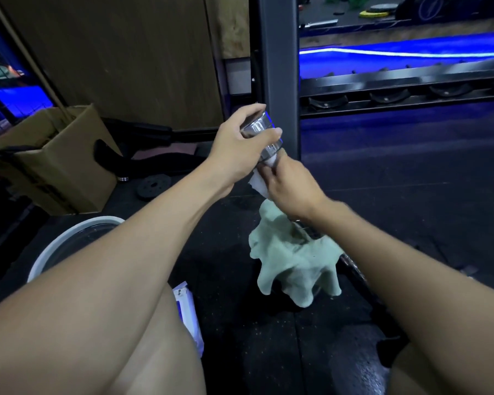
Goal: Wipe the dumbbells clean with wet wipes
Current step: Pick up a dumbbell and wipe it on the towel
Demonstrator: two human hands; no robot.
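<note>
On the dark speckled rubber floor (268,352) lies a blurred white-and-blue packet (187,317), its print unreadable. Above a draped pale-green cloth (294,269), the right hand (291,189) pinches a white wet wipe (258,183) against the chrome dumbbell (264,135), its upper end gripped by left-hand fingers (268,134). Beyond stand a cardboard box (54,163) and black rack (280,75).

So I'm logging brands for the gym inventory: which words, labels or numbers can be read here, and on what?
None can be read.
Wipes pack by the left knee: blue and white print, too blurred.
Cardboard box: no print visible.
Dumbbell, held in both hands: only glare on chrome.
</note>
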